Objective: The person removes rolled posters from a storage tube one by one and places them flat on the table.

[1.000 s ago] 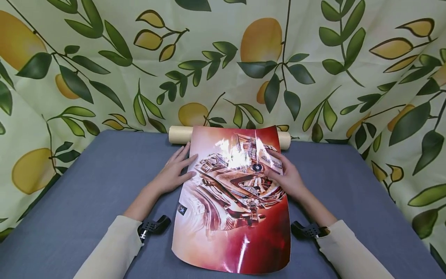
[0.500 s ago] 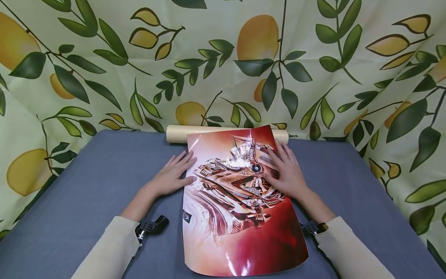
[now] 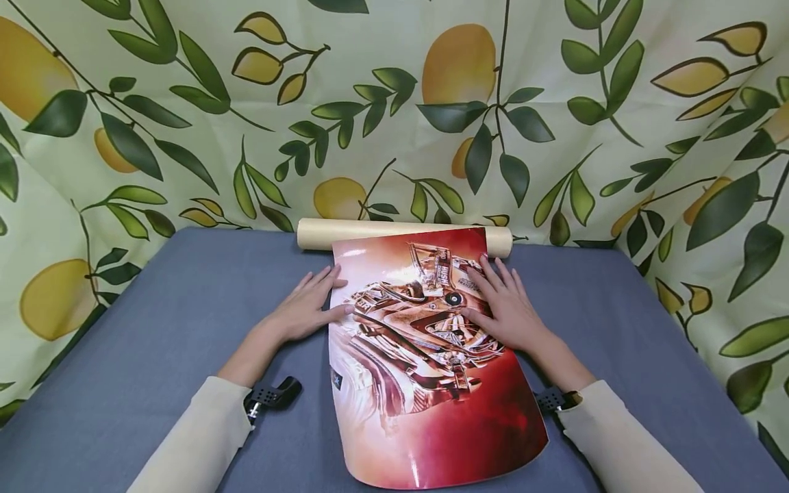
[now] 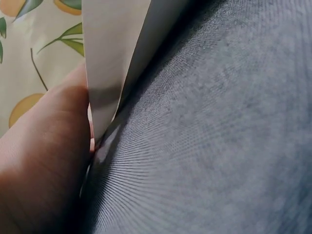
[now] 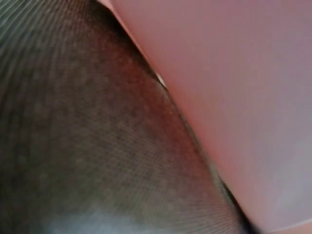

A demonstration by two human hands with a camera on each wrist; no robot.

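Both hands lie flat, fingers straight and spread, clamped on nothing. The right hand [image 3: 507,311] presses palm-down on the upper right part of a glossy poster [image 3: 425,363], fingertips pointing toward the far edge. The left hand [image 3: 305,308] rests on the table [image 3: 154,329] at the poster's left edge, its thumb reaching onto the print. In the left wrist view, the poster's white underside [image 4: 109,63] curls up off the cloth right against that hand; the right wrist view is too blurred to tell more than dark cloth beside the sheet.

The poster, red and bronze with a metallic design, lies lengthwise in the middle of the blue-grey table, its near end bowed upward. Its far edge meets a beige tube [image 3: 320,234] that lies crosswise at the table's back. Behind hangs a backdrop [image 3: 394,103] printed with lemons and green leaves. Cream sleeves [image 3: 191,438] cover both forearms, with a black strap at each wrist.
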